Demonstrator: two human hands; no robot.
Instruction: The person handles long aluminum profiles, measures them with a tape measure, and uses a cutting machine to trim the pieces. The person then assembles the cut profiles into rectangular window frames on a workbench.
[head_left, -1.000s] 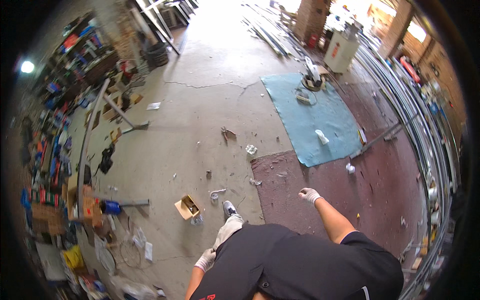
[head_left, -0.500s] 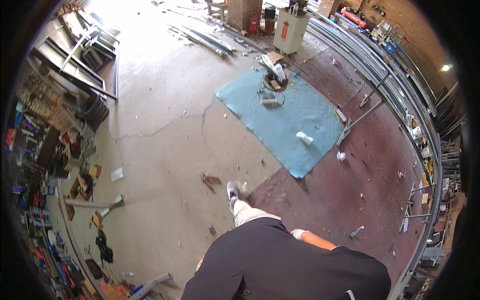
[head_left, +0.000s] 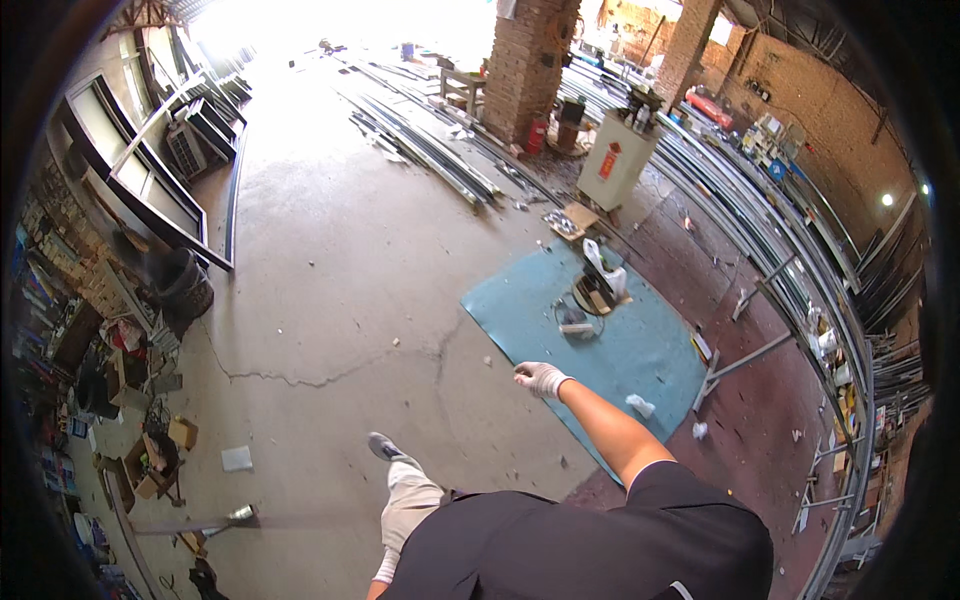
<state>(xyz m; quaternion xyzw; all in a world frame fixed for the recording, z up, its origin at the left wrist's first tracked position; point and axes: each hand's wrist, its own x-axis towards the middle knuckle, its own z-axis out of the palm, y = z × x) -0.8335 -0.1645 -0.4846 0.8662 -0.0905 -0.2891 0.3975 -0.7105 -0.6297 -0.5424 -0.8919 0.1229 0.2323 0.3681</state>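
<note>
My right hand [head_left: 541, 379], in a whitish knit glove, is stretched forward at the end of a bare forearm. Its fingers are curled in, and whatever they may hold is hidden. Beneath it in the picture lies the near left edge of a blue sheet [head_left: 520, 300] on the floor. Low down beside my beige trouser leg [head_left: 408, 505], my left hand [head_left: 388, 566] shows only as a bit of pale glove; the fingers cannot be made out. A grey shoe [head_left: 382, 446] is out in front on the concrete.
On the blue sheet stand a round container [head_left: 594, 296] and a crumpled white scrap [head_left: 640, 405]. Long metal profiles [head_left: 420, 140] lie ahead; more are stacked along the right. A pale cabinet [head_left: 612, 160] stands by a brick pillar [head_left: 528, 75]. Dark frames [head_left: 140, 170] lean left, near a black bucket [head_left: 182, 285].
My right hand has swung forward from beside my hip, and my leg has shifted left. The view has tilted up; the red-handled pliers on the floor no longer show.
</note>
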